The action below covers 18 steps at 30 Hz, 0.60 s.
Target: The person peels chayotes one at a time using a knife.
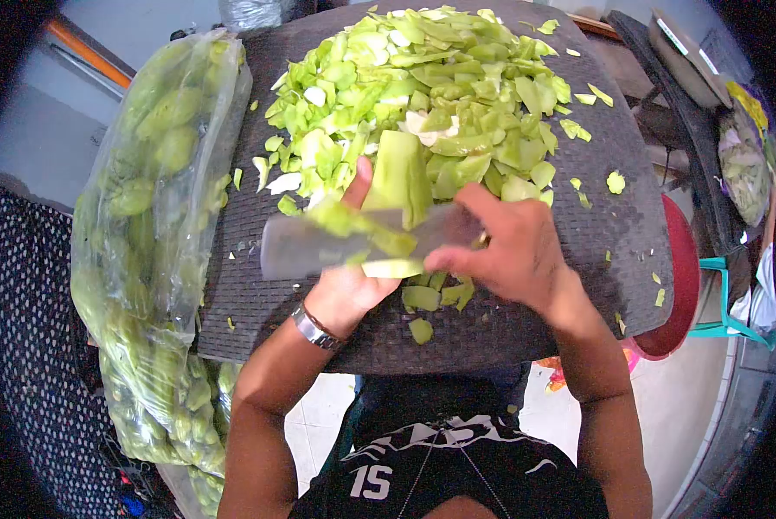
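Note:
A pale green peeled vegetable (397,173) stands over the dark woven table (250,303), with my left hand (349,290) wrapped round its lower part. Across it lies a wide knife blade (297,246), blurred by motion. My right hand (513,246) is closed on the knife at its right end. Green shavings hang on the blade. Just beyond my hands rises a large heap of cut green pieces (457,78). A few more pieces (421,298) lie on the table between my wrists.
Clear plastic bags of whole green vegetables (159,173) line the table's left side. At the right are a red stool (678,285), a teal stool frame (717,298) and a bagged bundle (741,164) by a dark rack.

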{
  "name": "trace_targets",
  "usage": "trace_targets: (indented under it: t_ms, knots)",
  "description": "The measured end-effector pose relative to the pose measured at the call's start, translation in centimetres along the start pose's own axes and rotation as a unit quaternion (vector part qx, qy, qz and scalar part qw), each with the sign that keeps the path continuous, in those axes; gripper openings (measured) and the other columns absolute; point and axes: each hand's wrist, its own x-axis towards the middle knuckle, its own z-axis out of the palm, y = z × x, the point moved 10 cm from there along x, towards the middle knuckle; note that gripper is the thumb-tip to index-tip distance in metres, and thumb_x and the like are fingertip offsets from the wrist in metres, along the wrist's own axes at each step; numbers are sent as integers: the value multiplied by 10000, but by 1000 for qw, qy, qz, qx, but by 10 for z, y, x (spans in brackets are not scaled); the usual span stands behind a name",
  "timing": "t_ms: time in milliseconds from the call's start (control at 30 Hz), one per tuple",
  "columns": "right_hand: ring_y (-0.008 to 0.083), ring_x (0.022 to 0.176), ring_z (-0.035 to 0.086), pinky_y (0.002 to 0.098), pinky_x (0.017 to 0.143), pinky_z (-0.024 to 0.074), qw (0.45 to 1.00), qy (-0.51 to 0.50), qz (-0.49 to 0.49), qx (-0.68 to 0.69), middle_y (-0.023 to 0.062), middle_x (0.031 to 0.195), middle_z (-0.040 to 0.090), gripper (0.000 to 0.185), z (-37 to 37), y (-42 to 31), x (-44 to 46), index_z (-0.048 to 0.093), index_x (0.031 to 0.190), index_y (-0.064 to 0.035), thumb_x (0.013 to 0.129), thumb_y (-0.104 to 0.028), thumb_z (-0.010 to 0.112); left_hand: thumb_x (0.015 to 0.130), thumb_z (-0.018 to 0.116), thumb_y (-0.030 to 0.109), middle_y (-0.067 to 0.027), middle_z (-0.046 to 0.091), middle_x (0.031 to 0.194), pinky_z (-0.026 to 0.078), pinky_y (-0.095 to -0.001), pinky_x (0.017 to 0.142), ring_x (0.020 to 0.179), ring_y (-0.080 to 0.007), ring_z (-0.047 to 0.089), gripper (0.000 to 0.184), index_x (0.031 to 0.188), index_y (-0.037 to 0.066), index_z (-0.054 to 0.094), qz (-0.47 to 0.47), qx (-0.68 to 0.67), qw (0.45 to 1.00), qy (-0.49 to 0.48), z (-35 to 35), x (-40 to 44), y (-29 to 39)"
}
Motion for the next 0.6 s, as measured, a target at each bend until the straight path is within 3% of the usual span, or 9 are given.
trace_targets:
  t_ms: [33,67,167,267,300,333,467,567,600]
  knots:
    - [410,671,709,473,583,554,1000,7,17,-1,178,685,678,619,-4,9,2,643,929,-71,832,-676,721,998,436,690,-179,680,1223,612,-553,778,1020,-376,701,717,1445,136,521,-14,3,1000,-27,0,-1,-2]
    - [426,697,704,485,599,548,997,8,73,-9,194,696,674,620,-10,29,5,645,922,-64,856,-679,693,988,421,712,-189,668,1168,612,-524,619,910,-377,701,740,1442,133,502,-11,120,991,-66,3,-1,-2]
    - [466,780,689,512,651,529,978,16,207,-25,242,739,664,637,-33,83,6,649,903,-47,920,-682,610,1017,403,671,-164,677,1140,609,-500,630,774,-398,705,691,1358,89,550,-20,56,996,-71,33,-6,-11]
    - [453,861,691,491,723,513,968,21,250,-11,273,822,672,654,-35,97,4,664,894,-24,969,-664,554,953,417,774,-150,675,1094,605,-485,666,864,-339,692,781,1359,122,560,25,82,996,-7,22,-1,5]
    - [436,849,693,477,725,516,969,14,247,7,263,829,678,654,-33,91,5,669,897,-17,966,-659,565,931,425,804,-152,670,1090,604,-477,673,882,-327,682,810,1364,133,560,46,84,995,31,16,0,12]
    - [420,837,696,463,727,518,970,5,243,24,253,836,685,655,-30,84,5,674,901,-10,963,-655,576,915,439,814,-127,676,1098,601,-455,775,941,-302,682,811,1338,137,581,59,119,991,20,14,0,17]
    - [359,782,700,415,716,532,963,-73,177,188,213,822,700,604,9,37,1,687,937,2,920,-601,690,969,435,745,-115,681,1172,578,-425,892,1039,-301,685,742,1362,130,564,106,188,975,50,1,4,27]
    - [361,763,712,416,695,546,973,-84,131,170,201,806,701,573,15,-2,-3,685,1010,-10,848,-548,797,981,442,725,-126,672,1243,573,-455,915,1086,-300,681,739,1405,126,533,155,188,962,123,-12,3,30]
    - [371,751,714,428,685,552,972,-91,145,158,199,794,700,569,19,-3,-4,669,1034,-16,837,-530,811,1003,445,689,-141,660,1295,559,-474,959,1138,-307,672,732,1442,106,499,135,207,963,105,-9,3,27]
